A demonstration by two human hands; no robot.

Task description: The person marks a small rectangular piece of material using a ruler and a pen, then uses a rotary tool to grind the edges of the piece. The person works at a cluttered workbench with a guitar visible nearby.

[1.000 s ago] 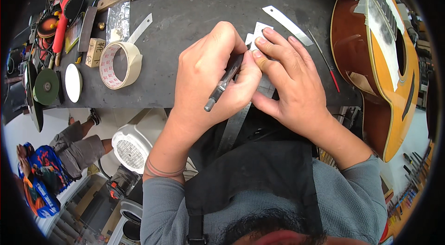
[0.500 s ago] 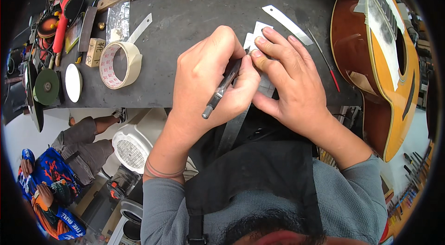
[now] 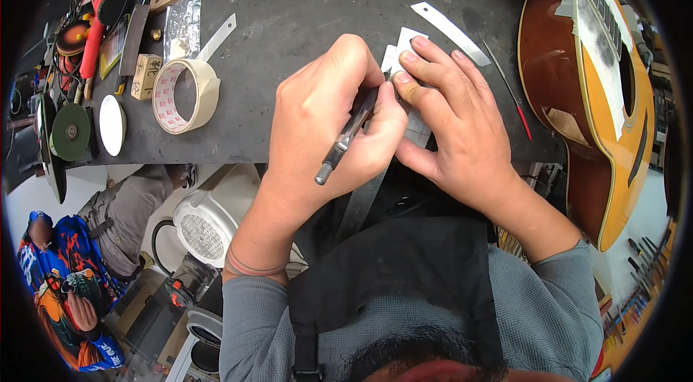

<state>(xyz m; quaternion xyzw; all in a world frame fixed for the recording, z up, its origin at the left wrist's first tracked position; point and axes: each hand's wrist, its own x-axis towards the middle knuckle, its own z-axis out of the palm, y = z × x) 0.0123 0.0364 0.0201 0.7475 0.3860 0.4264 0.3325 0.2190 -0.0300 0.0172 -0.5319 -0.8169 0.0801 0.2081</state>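
We had the left hand [image 3: 325, 111] closed in a pinch around a slim, dark, pen-shaped tool [image 3: 341, 145], its working end beside the small, flat white piece [image 3: 412, 37] near the front edge of the dark grey table [image 3: 289, 14]. Our right hand [image 3: 458, 111] lay loosely open over that piece, fingertips pressing it down, thumb spread away. A long, grey metal ruler-like strip [image 3: 364, 201] ran out below our hands; we could not tell whether it touched the piece. We judged the step to be marking or scoring; next seemed to call for firm holding and a controlled stroke.
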